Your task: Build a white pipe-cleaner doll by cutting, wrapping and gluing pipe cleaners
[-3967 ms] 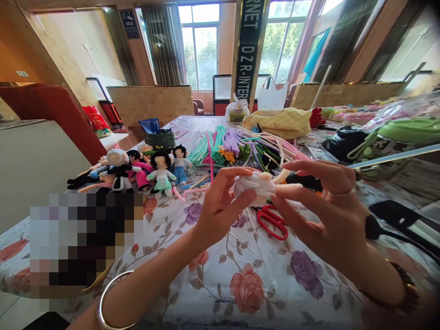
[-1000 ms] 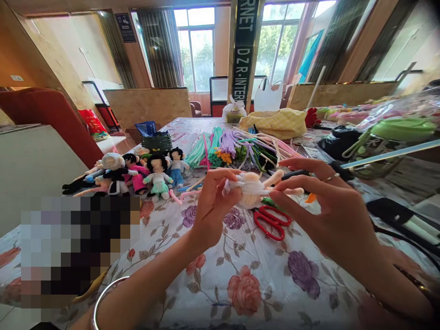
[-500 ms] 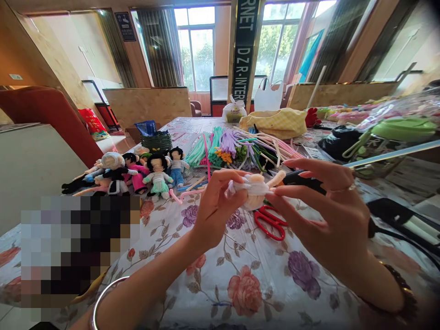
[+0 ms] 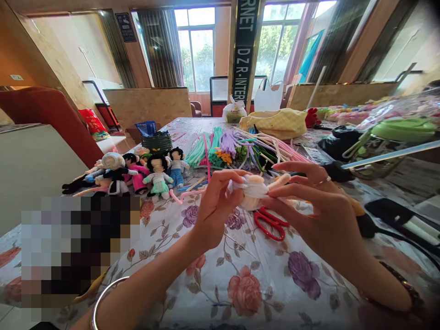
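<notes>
My left hand (image 4: 218,206) pinches the left side of a small fuzzy piece (image 4: 253,195), white and cream, with a peach fuzzy stem sticking out to its upper right. On its right side, the thumb and fingertips of my right hand (image 4: 316,206) close on the piece's edge. The upper fingers of that hand are stretched out. Just below the piece, red-handled scissors (image 4: 270,224) lie on the flowered tablecloth (image 4: 240,256), their blades hidden from sight. My fingers cover part of the piece.
Several fuzzy dolls (image 4: 157,176) sit at the left. Bundles of coloured fuzzy stems (image 4: 228,144) lie behind my hands, with a yellow checked pouch (image 4: 275,123) beyond. A clear jar with a green lid (image 4: 402,130) and a black-handled tool (image 4: 364,224) are at the right.
My right hand has shifted slightly left, its upper fingers now lower and closer to the piece. The stem on the piece leans further right. My left hand has barely moved.
</notes>
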Demonstrator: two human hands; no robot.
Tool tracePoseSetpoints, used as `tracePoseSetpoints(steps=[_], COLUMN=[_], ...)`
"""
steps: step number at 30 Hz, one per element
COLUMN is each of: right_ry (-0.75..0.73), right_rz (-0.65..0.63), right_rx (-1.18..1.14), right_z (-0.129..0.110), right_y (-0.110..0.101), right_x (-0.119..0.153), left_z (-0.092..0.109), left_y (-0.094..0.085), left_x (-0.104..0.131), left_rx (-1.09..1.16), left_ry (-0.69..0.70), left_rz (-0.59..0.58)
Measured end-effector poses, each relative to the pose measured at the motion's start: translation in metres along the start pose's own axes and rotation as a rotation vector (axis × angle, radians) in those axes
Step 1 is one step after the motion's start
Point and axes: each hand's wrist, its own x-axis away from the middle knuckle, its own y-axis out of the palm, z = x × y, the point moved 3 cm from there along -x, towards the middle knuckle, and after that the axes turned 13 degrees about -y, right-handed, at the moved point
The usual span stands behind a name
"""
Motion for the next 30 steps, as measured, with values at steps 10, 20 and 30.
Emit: tracePoseSetpoints(steps=[10,20,30], right_ry=[0.147,0.065,0.093], right_rz=[-0.079,-0.072,-0.12], right_rx=[-0.17,-0.179,-0.206], right_z=[0.0034,0.0009,0.0067], right_y=[0.0003,0.0015,0.0008], right_x=[0.0001,0.0004,-0.0005], left_z=[-0.0007,0.001,0.0002], left_y=[0.0026,0.0036,0.0034], left_x=[-0.0018,-0.0021,-0.0015], left_rx=[0.035,0.031,0.058], left_ry=[-0.014,-0.04,-0.076], left_rz=[-0.04,-0.032,-0.093])
